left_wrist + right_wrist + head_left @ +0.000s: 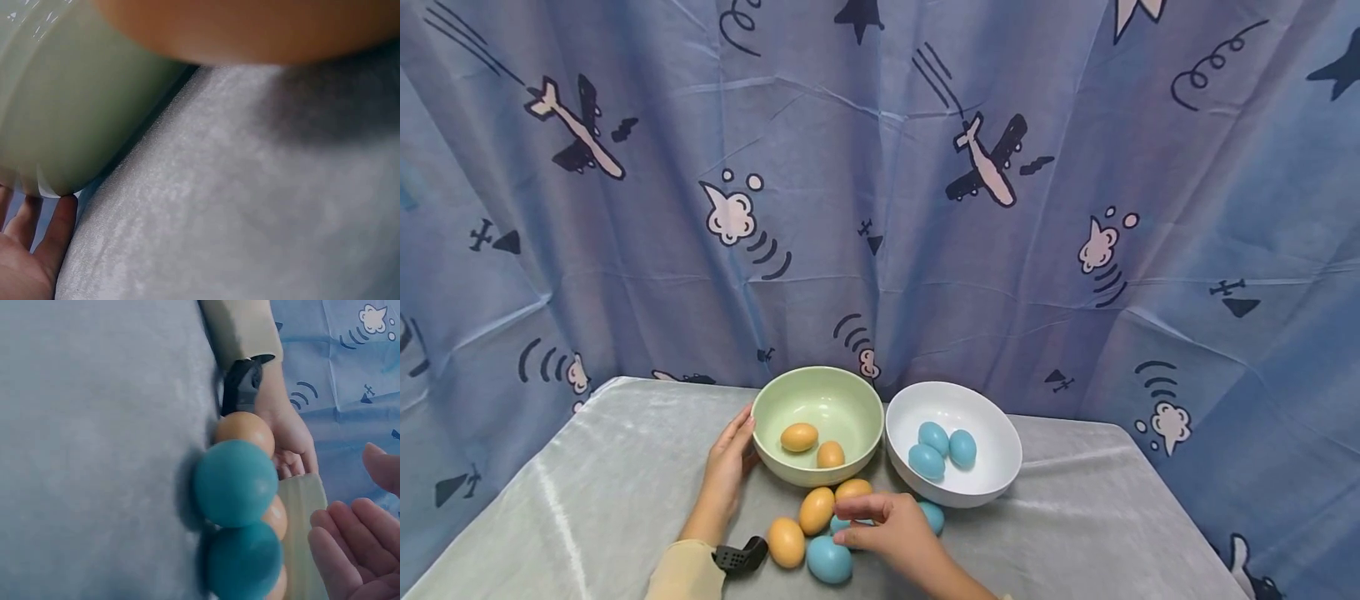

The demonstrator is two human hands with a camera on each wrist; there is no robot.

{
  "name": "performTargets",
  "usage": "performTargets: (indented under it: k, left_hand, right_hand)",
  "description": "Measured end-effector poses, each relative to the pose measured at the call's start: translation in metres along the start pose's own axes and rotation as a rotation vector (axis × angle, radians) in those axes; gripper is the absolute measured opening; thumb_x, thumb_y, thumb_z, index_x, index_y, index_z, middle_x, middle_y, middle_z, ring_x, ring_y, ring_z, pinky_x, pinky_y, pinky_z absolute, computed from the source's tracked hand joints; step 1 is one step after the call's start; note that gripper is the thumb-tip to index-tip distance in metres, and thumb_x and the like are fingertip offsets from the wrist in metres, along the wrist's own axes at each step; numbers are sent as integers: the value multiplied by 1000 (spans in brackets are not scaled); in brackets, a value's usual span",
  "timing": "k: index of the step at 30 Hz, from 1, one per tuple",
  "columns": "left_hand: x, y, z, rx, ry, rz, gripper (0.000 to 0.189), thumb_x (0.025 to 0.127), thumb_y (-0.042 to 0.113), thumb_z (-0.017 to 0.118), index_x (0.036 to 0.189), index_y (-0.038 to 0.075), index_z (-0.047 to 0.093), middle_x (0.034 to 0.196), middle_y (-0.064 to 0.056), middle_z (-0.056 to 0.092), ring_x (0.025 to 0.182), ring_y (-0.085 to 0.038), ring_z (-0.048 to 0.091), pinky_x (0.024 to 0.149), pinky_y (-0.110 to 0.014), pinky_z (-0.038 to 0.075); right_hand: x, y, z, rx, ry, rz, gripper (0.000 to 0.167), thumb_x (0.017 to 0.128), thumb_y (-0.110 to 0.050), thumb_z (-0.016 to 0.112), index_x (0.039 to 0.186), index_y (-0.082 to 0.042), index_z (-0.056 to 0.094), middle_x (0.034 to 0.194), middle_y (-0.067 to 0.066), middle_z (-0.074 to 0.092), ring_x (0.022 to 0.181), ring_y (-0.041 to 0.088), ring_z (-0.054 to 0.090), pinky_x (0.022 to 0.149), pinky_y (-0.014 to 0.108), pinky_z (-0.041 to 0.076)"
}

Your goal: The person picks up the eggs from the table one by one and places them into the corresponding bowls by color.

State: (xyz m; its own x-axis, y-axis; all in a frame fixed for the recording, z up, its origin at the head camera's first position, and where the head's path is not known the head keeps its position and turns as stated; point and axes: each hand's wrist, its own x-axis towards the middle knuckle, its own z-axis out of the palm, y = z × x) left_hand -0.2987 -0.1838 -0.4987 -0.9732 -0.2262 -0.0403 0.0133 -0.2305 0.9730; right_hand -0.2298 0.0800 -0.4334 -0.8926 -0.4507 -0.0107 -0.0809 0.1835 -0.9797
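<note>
My left hand [730,462] rests against the left side of a green bowl [760,442], its fairly straight fingers [59,228] touching the outer wall. Two yellow eggs [799,437] lie inside that bowl. My right hand [891,529] hovers over the loose eggs in front of the bowls, thumb and fingers apart, holding nothing. Under and beside it are blue eggs [829,559], one partly hidden by the fingers and another [932,517] by the back of the hand. Three more yellow eggs [786,542] lie on the cloth close to the green bowl.
A white bowl [1003,467] with three blue eggs [962,449] stands just right of the green one. Grey cloth [1075,517] covers the table. Behind it hangs a blue curtain [880,167] printed with planes. A black wrist camera [741,557] sits on my left wrist, near a yellow egg.
</note>
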Motion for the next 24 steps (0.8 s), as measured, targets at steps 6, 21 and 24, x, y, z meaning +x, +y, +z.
performTargets:
  k: [6,21,24]
  left_hand:
    - [0,1,0,14,0,-2,57,107,39,42,157,16,30,164,-4,28,147,-26,32,117,-49,31]
    - [1,-1,0,25,5,-8,59,106,44,43,157,17,32,163,-2,31,146,-24,34,115,-45,34]
    - [1,-1,0,21,2,-7,58,106,43,43,157,18,32,163,-2,30,146,-24,34,115,-45,34]
  right_hand:
    - [-6,6,0,-8,-3,39,35,77,-6,83,109,5,73,110,19,74,105,20,70,87,22,57]
    - [-10,19,5,-23,-53,29,41,80,-4,82,116,9,69,120,22,70,115,32,66,92,30,56]
    - [-9,18,6,-26,-62,26,42,79,-3,82,116,9,68,121,22,69,117,34,65,93,30,56]
